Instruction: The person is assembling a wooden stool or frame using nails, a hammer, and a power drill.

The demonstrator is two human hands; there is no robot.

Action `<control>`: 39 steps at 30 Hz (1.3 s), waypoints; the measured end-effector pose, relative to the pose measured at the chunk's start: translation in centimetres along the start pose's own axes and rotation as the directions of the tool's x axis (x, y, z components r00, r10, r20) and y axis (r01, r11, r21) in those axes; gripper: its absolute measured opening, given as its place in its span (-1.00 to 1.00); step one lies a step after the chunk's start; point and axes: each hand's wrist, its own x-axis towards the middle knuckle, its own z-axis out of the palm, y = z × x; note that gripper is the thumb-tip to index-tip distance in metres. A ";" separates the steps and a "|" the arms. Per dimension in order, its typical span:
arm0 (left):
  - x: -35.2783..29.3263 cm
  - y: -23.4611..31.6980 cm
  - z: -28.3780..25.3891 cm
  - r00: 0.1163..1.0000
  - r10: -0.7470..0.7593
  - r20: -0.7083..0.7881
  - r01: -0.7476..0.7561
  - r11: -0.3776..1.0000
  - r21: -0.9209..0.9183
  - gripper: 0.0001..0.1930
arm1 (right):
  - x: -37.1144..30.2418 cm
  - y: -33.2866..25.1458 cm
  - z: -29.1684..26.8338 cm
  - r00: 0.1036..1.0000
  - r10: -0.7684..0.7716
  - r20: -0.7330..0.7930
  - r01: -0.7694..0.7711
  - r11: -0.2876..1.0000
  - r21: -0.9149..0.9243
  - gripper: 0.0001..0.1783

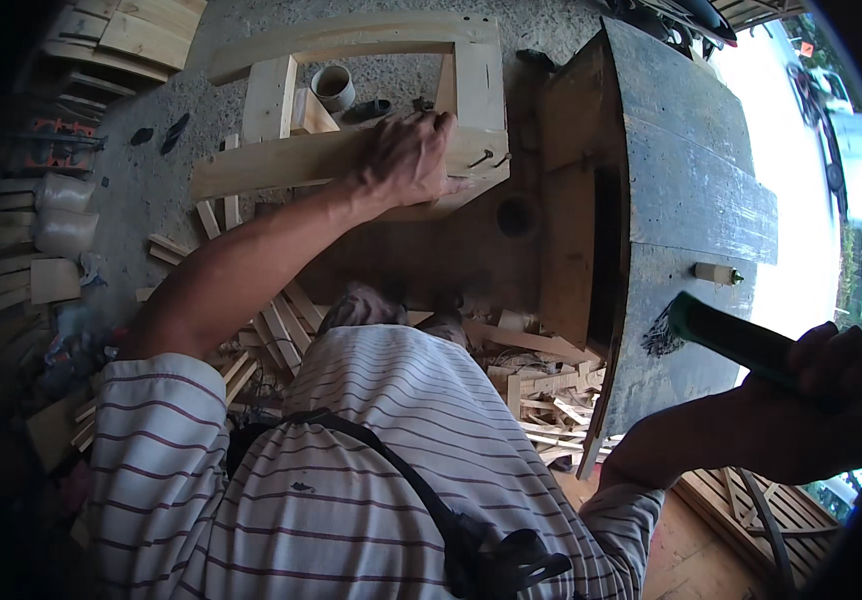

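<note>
My left hand (pixel 411 155) grips the near rail of a pale wooden frame (pixel 281 165), fingers bent over its upper edge and thumb against the near side. Two nails (pixel 481 158) stick partway out of the rail, just right of that hand. At the right, my right hand (pixel 831 375) is raised and wrapped round the dark green handle (pixel 736 338) of what looks like a hammer; its head does not show. The handle's flared end points left, over a dark-topped bench.
The grey-black bench top (pixel 686 190) holds a small bottle (pixel 718 273) and a dark smear. A pot-like cup (pixel 333 88) shows through the frame. Wood offcuts (pixel 551 400) litter the floor below. Stacked boards (pixel 141 35) stand far left; slatted panels (pixel 761 510) lie lower right.
</note>
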 end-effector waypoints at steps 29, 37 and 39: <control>0.4 -0.3 0.4 1.000 0.025 -0.011 -0.025 0.999 0.034 -0.18 | -5.9 1.9 0.9 0.868 0.447 0.218 -0.155 0.660 -0.735 -0.51; -0.1 0.1 0.2 0.997 -0.047 0.063 0.047 0.999 0.005 -0.18 | -2.9 1.6 3.9 0.997 0.001 0.080 0.040 0.855 -0.517 -0.72; -0.2 0.2 0.0 0.996 -0.048 0.070 0.046 0.999 0.027 -0.16 | -7.7 6.9 3.7 0.723 0.607 0.331 0.043 0.438 -0.898 -0.63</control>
